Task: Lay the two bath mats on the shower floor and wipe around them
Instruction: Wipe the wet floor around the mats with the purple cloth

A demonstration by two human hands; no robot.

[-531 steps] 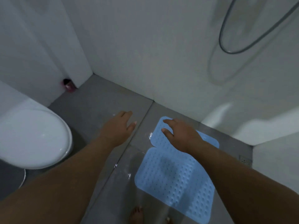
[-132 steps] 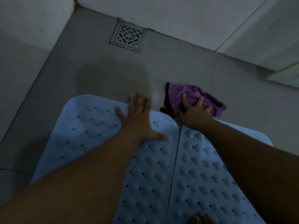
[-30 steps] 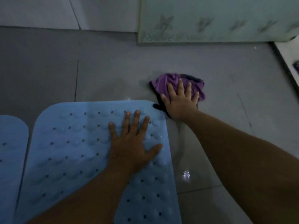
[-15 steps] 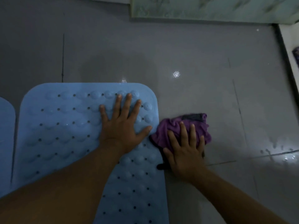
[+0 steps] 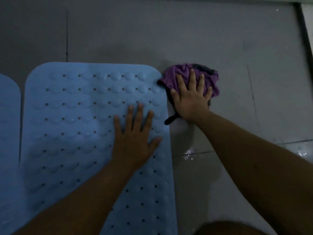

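Observation:
Two light blue perforated bath mats lie flat on the grey tiled floor. The right mat (image 5: 76, 124) fills the lower left of the view, and only a strip of the left mat (image 5: 8, 124) shows at the left edge. My left hand (image 5: 135, 138) rests flat on the right mat near its right edge, fingers spread. My right hand (image 5: 191, 97) presses a crumpled purple cloth (image 5: 177, 75) onto the floor just beyond the mat's upper right corner. A dark strap of the cloth sticks out below my palm.
Grey floor tiles (image 5: 220, 39) stretch above and to the right of the mats, with wet shine near the lower right. A dark threshold strip (image 5: 303, 31) runs along the right edge. My knee shows at the bottom.
My right hand has slid the purple cloth along the mat's right edge, away from me, to its far right corner. My left hand stays flat on the mat.

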